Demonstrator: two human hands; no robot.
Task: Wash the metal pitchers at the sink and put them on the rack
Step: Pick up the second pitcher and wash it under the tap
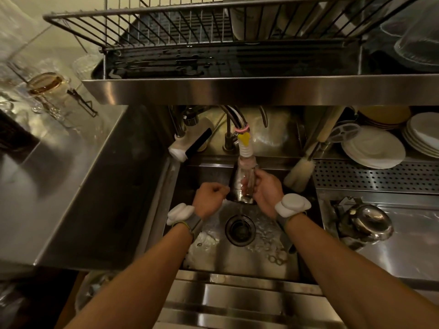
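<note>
A metal pitcher [238, 184] hangs over the sink [237, 262], right under the faucet's white nozzle [245, 150], and water runs out of it toward the drain [240, 230]. My right hand [267, 188] grips the pitcher from the right side. My left hand [210, 199] is curled at the pitcher's left edge, fingers closed against it; whether it grips is unclear. A second metal pitcher [365, 222] lies on its side on the counter to the right of the sink. The wire rack [166, 27] sits on the shelf above the sink.
A steel shelf edge [261, 89] overhangs the sink. Stacked white plates [375, 148] and a bottle brush [300, 172] sit at the right. A brush with a black handle [190, 144] rests at the sink's back left. Glassware [47, 91] stands on the left counter.
</note>
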